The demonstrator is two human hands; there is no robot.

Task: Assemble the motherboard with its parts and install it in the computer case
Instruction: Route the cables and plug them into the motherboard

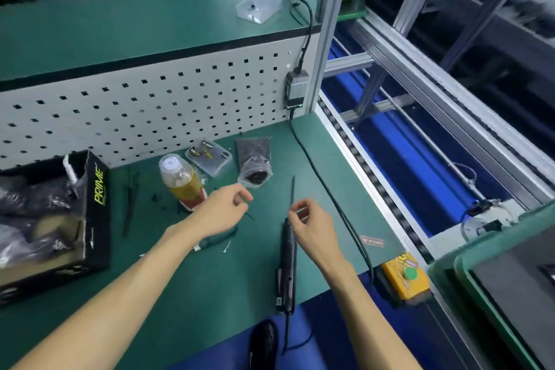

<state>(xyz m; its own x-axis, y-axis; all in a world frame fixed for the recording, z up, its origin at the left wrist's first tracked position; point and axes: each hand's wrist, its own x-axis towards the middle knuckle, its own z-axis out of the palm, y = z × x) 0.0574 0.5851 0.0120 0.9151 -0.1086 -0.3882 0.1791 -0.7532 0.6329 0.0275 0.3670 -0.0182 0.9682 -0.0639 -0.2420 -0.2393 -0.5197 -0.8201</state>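
Hovering over the counter, the left hand curled loosely, holding nothing visible; right hand fingers pinched something tiny above the screwdriver lying there.

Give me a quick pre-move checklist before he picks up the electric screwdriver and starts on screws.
1. Electric screwdriver within reach: ok, it lies flat on the bench just under the right hand.
2. Bit fitted: ok, a long thin bit points away from the person.
3. Right hand free: cannot tell, its fingertips pinch together, perhaps on something small.
4. Left hand free: cannot tell, fingers loosely curled, anything held is too small to see.
5. Screw bag at hand: ok, it lies beyond the hands, near the bottle.
6. Motherboard and case in place: not ok, neither shows on the bench.
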